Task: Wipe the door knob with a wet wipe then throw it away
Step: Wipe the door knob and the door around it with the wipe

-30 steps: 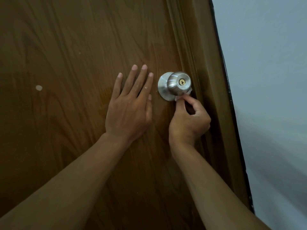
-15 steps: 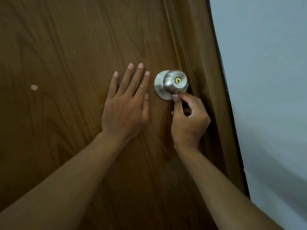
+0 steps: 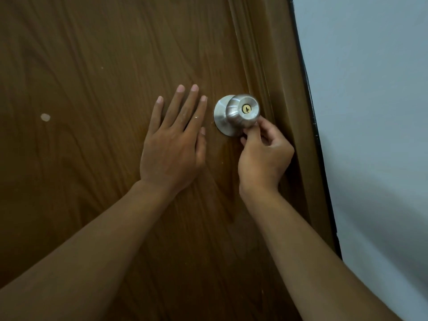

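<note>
1. Hands first: the left hand (image 3: pixel 172 147) lies flat against the brown wooden door (image 3: pixel 92 66), palm down, its fingers straight and slightly spread, pointing up the panel. It holds nothing. Its thumb side sits just beside the round metal plate behind the knob, not touching it as far as I can see.

2. The right hand (image 3: pixel 264 156) comes up from below to the door knob (image 3: pixel 243 111). Its fingers are curled, with thumb and forefinger pressed against the knob's lower right edge. The other fingers are tucked into the palm.

3. Whether a wet wipe is pinched between those fingertips I cannot tell; nothing white shows clearly at the point of contact, and the hand hides whatever lies beneath it.

4. The door knob is brushed silver metal, round, with a small brass keyhole in the centre of its face. It stands out from a circular plate fixed to the door, close to the door's right edge and near the middle of the view.

5. To the right of the knob runs the moulded wooden door frame (image 3: pixel 278 66), and past its dark edge a pale grey wall (image 3: pixel 370 112).

6. A small whitish mark (image 3: pixel 45 117) shows on the door well to the left of the left hand.
</note>
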Motion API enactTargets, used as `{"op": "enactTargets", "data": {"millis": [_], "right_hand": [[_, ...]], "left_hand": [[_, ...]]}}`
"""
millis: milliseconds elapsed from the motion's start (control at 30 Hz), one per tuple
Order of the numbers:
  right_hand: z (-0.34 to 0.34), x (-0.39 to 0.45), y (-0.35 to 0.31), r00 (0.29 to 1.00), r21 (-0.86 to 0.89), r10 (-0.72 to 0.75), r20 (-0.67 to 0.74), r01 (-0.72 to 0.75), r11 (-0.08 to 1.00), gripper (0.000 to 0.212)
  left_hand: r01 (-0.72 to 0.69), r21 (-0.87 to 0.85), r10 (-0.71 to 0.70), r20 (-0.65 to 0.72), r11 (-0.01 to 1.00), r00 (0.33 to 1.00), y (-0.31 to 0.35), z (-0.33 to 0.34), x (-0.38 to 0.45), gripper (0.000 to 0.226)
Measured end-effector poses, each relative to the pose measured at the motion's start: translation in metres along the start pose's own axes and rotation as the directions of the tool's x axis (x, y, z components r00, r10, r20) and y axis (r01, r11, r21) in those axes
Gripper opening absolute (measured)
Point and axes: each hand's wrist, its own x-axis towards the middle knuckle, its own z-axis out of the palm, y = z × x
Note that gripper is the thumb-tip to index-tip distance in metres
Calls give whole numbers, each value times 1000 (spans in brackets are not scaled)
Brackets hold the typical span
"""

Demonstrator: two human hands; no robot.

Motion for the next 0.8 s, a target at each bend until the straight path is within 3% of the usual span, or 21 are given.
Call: {"op": "enactTargets", "data": {"millis": [67,167,300,367,500,633,800], "right_hand": [[2,-3,-10,980,159,192,41,-196,968,20],[2,-9,-17,890,327,425,166,-456,827,18],[-4,-4,-28,771,492,556,311,-631,599,15],[-6,1,-33,747,513,569,343,-657,553,12],[-5,7,-35,788,395,532,311,-616,682,9],[-6,13,-40,781,352,523,341,-622,699,11],[-1,12,-47,802,276,527,281,-593,756,9]], "left_hand": [[-1,-3,1,7,1000,1000,0,-1,0,56],[-2,-2,2,8,1000,1000,0,-2,1,56],[-2,1,2,-1,1000,1000,0,-1,0,55],[-3,-3,3,1,1000,1000,0,-1,0,55],[-2,-4,2,11,1000,1000,0,-2,0,55],[-1,-2,1,4,1000,1000,0,-2,1,55],[-1,-6,1,2,1000,1000,0,-2,1,55]]}}
